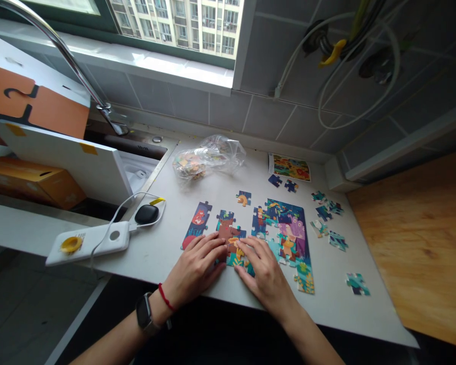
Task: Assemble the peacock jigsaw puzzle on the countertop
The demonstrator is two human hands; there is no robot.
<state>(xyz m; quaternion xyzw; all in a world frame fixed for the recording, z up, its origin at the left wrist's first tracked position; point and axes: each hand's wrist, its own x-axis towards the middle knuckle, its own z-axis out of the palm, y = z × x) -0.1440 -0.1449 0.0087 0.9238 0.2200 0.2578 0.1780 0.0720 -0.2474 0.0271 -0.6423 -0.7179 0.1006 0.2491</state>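
Observation:
My left hand [195, 261] rests on the left edge of a joined jigsaw section [225, 228] that shows a brown animal. Its fingers lie stretched out over the pieces, with the thumb lower down near the counter's front. From the other side, my right hand [264, 271] touches the same section's right part, thumb and fingers apart. A larger joined section [291, 223] with a purple creature lies just right of it. Left of my hands is a narrow joined strip [197, 223] with a red figure. A single piece [243, 198] with an orange shape sits above. My fingers cover part of the middle section.
A clear plastic bag [209, 157] of pieces lies at the back. Near it is a picture card [290, 167]. Several loose pieces [338, 240] are scattered right. A white power strip [87, 243] with a cable, a black case [146, 214] and a sink [148, 147] are left.

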